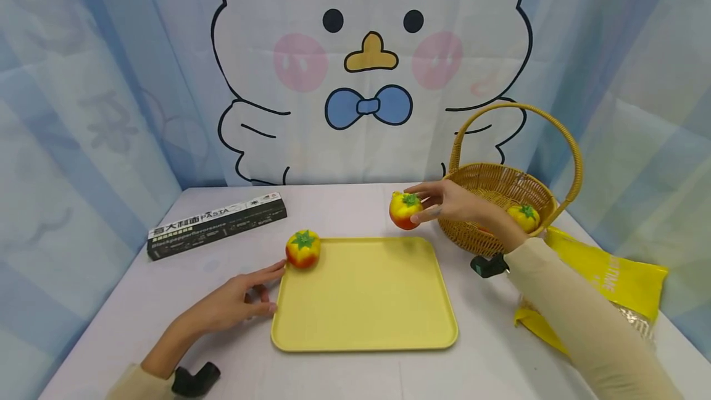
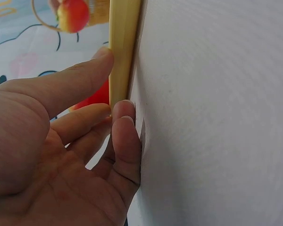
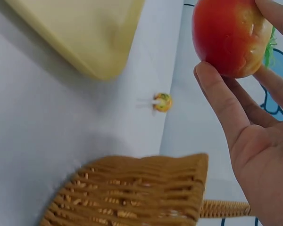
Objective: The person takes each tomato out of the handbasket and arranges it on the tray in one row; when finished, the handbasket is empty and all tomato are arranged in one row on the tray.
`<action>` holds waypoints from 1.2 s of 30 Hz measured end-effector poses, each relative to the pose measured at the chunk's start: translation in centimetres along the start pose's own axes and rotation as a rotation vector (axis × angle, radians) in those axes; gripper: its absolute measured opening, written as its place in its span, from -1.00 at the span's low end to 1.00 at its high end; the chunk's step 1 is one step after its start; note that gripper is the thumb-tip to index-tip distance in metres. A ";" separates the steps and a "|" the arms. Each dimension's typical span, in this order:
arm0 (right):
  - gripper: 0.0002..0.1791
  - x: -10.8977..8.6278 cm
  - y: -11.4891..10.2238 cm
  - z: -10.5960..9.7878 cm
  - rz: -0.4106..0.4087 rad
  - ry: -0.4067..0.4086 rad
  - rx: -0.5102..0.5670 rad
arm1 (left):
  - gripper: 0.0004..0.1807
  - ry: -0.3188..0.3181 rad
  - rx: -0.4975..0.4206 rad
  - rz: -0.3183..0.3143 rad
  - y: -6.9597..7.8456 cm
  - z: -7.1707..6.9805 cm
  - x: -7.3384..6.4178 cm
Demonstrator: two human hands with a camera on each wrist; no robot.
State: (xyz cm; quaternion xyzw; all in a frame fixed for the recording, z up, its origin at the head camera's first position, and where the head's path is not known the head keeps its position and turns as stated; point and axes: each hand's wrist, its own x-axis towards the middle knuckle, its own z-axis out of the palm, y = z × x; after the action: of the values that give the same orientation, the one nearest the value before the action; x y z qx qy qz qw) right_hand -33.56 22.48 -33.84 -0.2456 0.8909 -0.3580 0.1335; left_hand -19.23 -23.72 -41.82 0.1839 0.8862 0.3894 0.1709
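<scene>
In the head view my right hand holds a red-and-yellow tomato with a green star-shaped top between thumb and fingers. It is above the table, behind the tray's far right corner. A similar tomato sits at the far left corner of the yellow tray. My left hand rests at the tray's left side, its thumb and fingertips touching the rim in the left wrist view. Beside my right forearm stands a wicker basket, with another yellow tomato-like piece inside; the forearm hides part of it.
A black pasta box lies at the back left. A yellow bag lies at the right, partly under the right sleeve. In the right wrist view a small yellow-orange object stands farther off, its kind unclear. A printed curtain hangs behind the table.
</scene>
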 end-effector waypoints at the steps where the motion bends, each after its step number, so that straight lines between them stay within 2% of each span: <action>1: -0.21 0.1 -0.1 0.2 0.000 -0.003 0.005 | -0.15 0.000 0.001 0.002 0.0 0.0 0.0; 15: -0.21 1.8 -1.4 3.3 -0.042 -0.034 0.008 | -0.12 -0.001 -0.007 0.025 -0.1 0.0 -0.1; 21: -0.22 2.4 -1.7 4.8 -0.049 -0.051 0.060 | -0.13 -0.004 -0.005 0.043 -0.1 -0.2 -0.2; 36: -0.23 4.4 -3.2 8.7 -0.065 -0.085 0.078 | -0.12 0.001 0.005 0.022 -0.1 -0.2 0.0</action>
State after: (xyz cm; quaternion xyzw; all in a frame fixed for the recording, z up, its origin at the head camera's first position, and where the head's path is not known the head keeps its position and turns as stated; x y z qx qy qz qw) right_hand -32.59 13.18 -38.05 -0.2841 0.8612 -0.3859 0.1692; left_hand -19.35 -23.92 -41.80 0.1940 0.8851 0.3891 0.1658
